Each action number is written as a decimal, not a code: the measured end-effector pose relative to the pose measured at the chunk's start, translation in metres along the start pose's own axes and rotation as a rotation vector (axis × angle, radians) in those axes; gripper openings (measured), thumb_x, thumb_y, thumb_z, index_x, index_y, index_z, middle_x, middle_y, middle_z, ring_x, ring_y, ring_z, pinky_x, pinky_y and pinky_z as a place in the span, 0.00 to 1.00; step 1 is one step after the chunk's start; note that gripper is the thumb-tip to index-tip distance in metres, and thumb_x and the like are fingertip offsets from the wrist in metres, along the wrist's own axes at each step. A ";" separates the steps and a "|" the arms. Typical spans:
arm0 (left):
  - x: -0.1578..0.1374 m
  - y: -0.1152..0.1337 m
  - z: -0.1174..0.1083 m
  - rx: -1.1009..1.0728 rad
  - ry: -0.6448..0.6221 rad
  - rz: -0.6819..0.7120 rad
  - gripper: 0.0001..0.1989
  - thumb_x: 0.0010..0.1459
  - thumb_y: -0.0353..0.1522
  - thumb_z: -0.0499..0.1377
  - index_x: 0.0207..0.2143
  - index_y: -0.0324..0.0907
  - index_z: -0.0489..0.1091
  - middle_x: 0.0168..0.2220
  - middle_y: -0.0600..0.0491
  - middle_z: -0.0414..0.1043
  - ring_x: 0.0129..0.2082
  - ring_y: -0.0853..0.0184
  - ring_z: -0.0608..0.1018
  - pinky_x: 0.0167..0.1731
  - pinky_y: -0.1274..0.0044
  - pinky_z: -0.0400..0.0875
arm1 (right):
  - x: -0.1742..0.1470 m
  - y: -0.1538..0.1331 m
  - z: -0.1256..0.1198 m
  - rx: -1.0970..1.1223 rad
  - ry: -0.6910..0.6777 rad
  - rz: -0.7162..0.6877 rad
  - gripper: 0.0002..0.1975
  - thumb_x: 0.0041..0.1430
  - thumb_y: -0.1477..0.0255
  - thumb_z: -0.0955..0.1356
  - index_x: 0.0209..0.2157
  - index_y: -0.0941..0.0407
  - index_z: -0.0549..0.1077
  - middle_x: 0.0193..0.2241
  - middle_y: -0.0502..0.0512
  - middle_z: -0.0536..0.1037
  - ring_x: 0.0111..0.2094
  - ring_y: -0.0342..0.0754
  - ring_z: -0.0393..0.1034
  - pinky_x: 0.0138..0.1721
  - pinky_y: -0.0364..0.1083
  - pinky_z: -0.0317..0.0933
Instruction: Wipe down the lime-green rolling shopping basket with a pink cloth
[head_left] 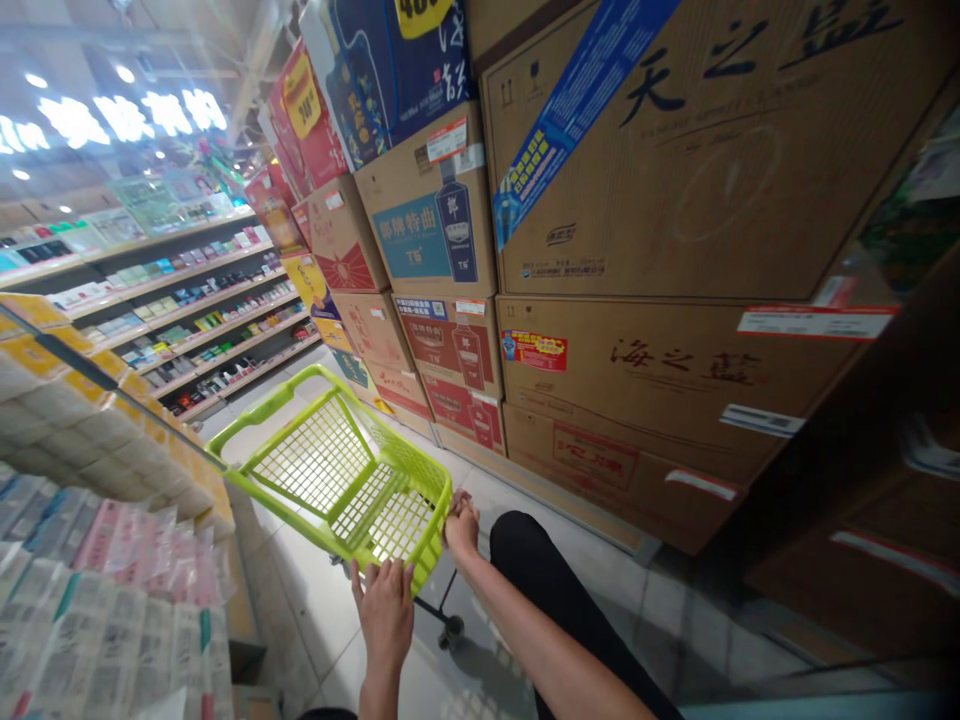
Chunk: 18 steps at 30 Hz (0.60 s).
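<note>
A lime-green shopping cart (358, 512) with a mesh basket stands on the tiled floor, its handle end away from me. Floor tiles show through the mesh. My left hand (386, 600) is hooked over the basket's near rim, thumb apart from the fingers. At the right-hand corner of that end, my right hand (462, 527) is closed around the edge; its fingertips are partly hidden. Below the basket, a dark caster wheel (451, 630) shows between my arms. My bent knee (517, 545) in black clothing is just right of my right hand.
Stacked cardboard cartons (645, 350) form a wall on the right. Packs of tissue paper (112, 600) are piled on the left, behind a dark rail (67, 355). Shelves of small goods (202, 310) stand beyond the cart. Pale floor tiles (289, 590) run along the aisle.
</note>
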<state>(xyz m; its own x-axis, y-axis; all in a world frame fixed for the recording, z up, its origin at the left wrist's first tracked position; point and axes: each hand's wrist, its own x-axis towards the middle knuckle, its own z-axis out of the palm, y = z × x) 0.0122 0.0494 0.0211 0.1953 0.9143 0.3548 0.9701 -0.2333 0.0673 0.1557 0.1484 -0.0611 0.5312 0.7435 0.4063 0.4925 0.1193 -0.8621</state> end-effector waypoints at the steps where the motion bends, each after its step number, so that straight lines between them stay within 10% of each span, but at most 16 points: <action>1: 0.000 0.001 -0.001 0.004 0.002 -0.002 0.17 0.66 0.37 0.46 0.30 0.47 0.71 0.29 0.55 0.75 0.38 0.63 0.74 0.65 0.57 0.43 | 0.005 -0.002 -0.001 0.013 0.021 0.038 0.28 0.60 0.77 0.54 0.62 0.57 0.62 0.49 0.64 0.72 0.56 0.51 0.65 0.55 0.53 0.60; 5: 0.001 0.006 -0.004 0.025 -0.005 0.002 0.16 0.66 0.37 0.46 0.31 0.47 0.72 0.30 0.55 0.75 0.39 0.63 0.74 0.64 0.57 0.44 | 0.000 -0.022 -0.011 0.082 0.091 0.194 0.27 0.61 0.77 0.54 0.60 0.59 0.64 0.56 0.68 0.66 0.59 0.53 0.62 0.58 0.55 0.59; 12: -0.002 0.017 0.000 0.025 -0.004 -0.004 0.17 0.67 0.37 0.45 0.30 0.47 0.71 0.29 0.55 0.74 0.39 0.63 0.74 0.64 0.56 0.45 | -0.088 -0.033 -0.032 -0.015 -0.138 -0.124 0.33 0.62 0.81 0.55 0.68 0.50 0.49 0.66 0.60 0.52 0.67 0.53 0.48 0.62 0.56 0.57; 18: -0.001 -0.010 -0.008 -0.067 -0.010 0.146 0.12 0.66 0.35 0.48 0.40 0.48 0.72 0.39 0.54 0.75 0.44 0.64 0.74 0.64 0.57 0.47 | -0.003 -0.013 -0.040 -0.068 -0.052 -0.148 0.36 0.59 0.86 0.54 0.67 0.51 0.54 0.63 0.62 0.59 0.64 0.53 0.56 0.61 0.58 0.58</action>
<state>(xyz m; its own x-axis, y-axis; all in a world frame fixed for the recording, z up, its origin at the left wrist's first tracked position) 0.0013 0.0481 0.0279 0.3348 0.8723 0.3563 0.9198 -0.3847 0.0776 0.1754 0.1179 -0.0385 0.4135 0.7545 0.5096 0.6092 0.1867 -0.7707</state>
